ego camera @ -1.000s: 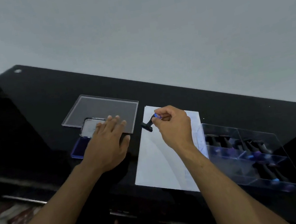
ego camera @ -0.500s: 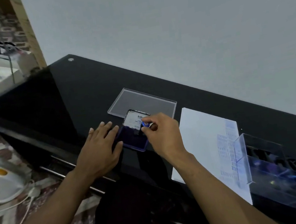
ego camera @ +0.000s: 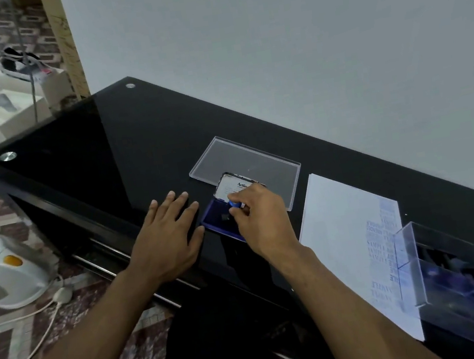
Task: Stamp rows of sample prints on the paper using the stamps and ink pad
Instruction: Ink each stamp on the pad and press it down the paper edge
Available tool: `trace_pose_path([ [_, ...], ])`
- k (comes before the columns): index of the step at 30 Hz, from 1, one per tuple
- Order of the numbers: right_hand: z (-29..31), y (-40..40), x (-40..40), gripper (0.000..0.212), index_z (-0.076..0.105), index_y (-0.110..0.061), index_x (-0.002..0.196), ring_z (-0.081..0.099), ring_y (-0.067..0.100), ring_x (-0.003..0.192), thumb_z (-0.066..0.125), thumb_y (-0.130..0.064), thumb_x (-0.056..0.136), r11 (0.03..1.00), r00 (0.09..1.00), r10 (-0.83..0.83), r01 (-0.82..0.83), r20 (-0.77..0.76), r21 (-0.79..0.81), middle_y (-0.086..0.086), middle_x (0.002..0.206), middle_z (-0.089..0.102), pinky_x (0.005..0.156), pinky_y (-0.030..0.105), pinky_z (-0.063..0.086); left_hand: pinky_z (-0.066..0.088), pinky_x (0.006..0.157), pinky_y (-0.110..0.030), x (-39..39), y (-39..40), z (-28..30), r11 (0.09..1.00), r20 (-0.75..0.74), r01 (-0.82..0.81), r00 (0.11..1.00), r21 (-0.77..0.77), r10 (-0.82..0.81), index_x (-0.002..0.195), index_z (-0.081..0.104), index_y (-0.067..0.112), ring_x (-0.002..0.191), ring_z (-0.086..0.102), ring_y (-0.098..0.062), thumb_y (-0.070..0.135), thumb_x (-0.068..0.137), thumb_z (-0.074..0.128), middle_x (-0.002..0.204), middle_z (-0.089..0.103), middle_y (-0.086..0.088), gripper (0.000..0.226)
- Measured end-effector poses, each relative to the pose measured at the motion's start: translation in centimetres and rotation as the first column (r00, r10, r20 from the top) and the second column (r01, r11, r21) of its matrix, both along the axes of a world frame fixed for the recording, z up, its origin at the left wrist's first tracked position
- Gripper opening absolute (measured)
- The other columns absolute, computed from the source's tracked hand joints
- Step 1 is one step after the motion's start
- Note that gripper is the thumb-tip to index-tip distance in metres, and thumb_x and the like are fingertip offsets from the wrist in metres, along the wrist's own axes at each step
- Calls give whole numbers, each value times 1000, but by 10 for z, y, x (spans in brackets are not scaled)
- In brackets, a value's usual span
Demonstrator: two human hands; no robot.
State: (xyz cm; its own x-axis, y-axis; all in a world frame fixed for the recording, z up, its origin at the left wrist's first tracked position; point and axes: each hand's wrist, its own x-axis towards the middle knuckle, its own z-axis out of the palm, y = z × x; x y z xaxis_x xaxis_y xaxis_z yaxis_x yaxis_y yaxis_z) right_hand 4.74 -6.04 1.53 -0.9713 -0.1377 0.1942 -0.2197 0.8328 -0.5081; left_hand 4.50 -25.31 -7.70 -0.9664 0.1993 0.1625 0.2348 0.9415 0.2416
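A glossy black table [ego camera: 121,153] is set against a plain grey wall. An open blue ink pad [ego camera: 215,218] lies on it, its lid [ego camera: 232,186] raised behind, with a clear plastic sheet [ego camera: 245,164] beyond. A blue-topped stamp [ego camera: 233,206] is pinched by the curled fingers of the right hand [ego camera: 262,221] and held down on the pad. The left hand [ego camera: 167,235] is laid flat, fingers spread, just beside the pad. White paper [ego camera: 341,225] with blue prints lies to the right, beside a clear stamp box [ego camera: 446,268].

blue-knobbed stamp [ego camera: 235,205] on ink pad [ego camera: 214,213]
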Motion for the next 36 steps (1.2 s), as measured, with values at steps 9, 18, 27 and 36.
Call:
trace_pose_path([
  [9,1,1,-7,20,73,-17,109,62,14,96,67,-17,90,997,1000,23,-23,-9,68,1,110,66,87,30,54,15,124,-51,0,1,-1,1000,-29,-6,1000,0,6,150,43,23,153,19,-25,58,96,20,161,34,-5,68],
  [18,0,-2,-7,17,74,-18,106,61,13,95,66,-20,91,999,1000,6,-6,-8,54,0,109,65,84,26,54,17,124,-50,1,1,-3,1000,-47,-11,999,-9,11,148,45,23,152,22,-24,56,98,23,160,36,-5,65],
  [27,3,-2,-8,17,75,-16,103,62,12,96,70,-19,87,999,1000,-13,13,14,34,0,107,68,86,31,56,15,124,-49,1,1,-3,1000,-45,-14,999,-11,13,149,45,24,152,20,-24,57,97,21,160,35,-4,66],
  [36,7,1,-11,20,74,-14,109,62,16,101,61,-20,95,995,999,17,-20,32,99,6,112,68,93,31,51,17,123,-50,1,1,-3,1000,-41,-15,999,-17,15,148,46,24,152,22,-24,57,98,23,159,36,-5,64],
])
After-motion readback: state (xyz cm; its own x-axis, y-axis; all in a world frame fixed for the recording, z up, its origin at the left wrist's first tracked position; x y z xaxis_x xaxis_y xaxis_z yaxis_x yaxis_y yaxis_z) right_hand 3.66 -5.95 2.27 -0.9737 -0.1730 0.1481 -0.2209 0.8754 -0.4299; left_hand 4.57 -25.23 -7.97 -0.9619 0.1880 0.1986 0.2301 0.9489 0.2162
